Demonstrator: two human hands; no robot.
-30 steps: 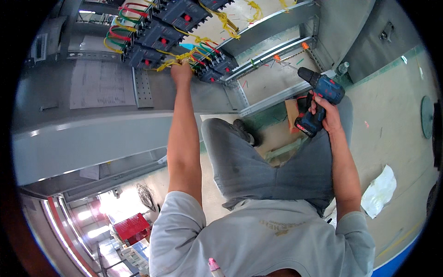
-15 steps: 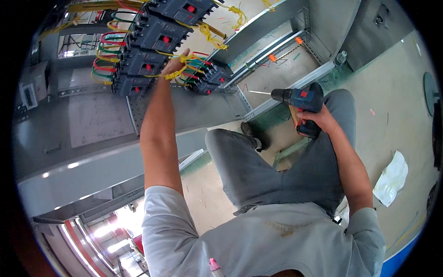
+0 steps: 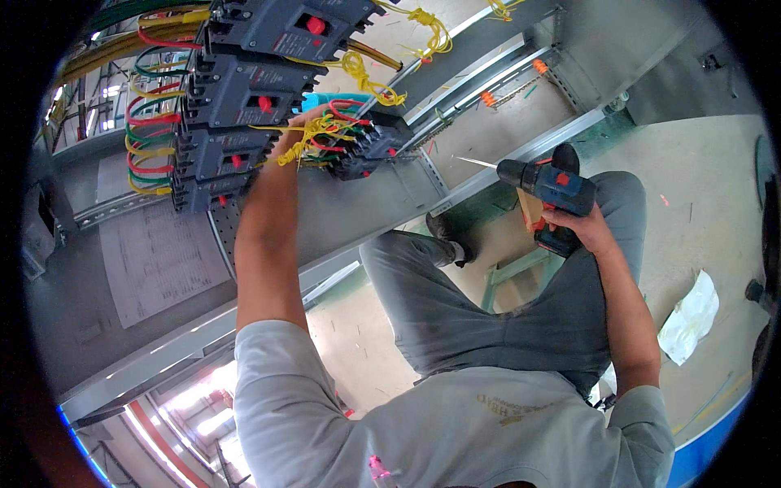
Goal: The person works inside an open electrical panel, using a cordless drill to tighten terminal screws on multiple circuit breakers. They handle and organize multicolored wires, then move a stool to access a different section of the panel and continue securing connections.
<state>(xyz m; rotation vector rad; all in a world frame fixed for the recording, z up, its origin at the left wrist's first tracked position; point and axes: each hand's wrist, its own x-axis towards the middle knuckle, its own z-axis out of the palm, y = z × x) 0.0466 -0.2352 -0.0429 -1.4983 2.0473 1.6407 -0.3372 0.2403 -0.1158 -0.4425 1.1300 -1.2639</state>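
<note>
Left hand (image 3: 306,119) at the wires (image 3: 325,130), drill (image 3: 561,189) apart

It reaches beside the breakers (image 3: 244,88), fingertips hidden; I cannot tell its grip. The right hand (image 3: 589,228) clasps the drill beside the right knee (image 3: 625,197). Reaching in seems the present step; a closer move calls for keeping the bit (image 3: 480,163) clear of the wires

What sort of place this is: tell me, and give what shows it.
Probably an electrical assembly workshop: a grey metal cabinet with dark circuit breakers inside, red, green and yellow wires, and a cordless drill in the person's right hand.
</note>
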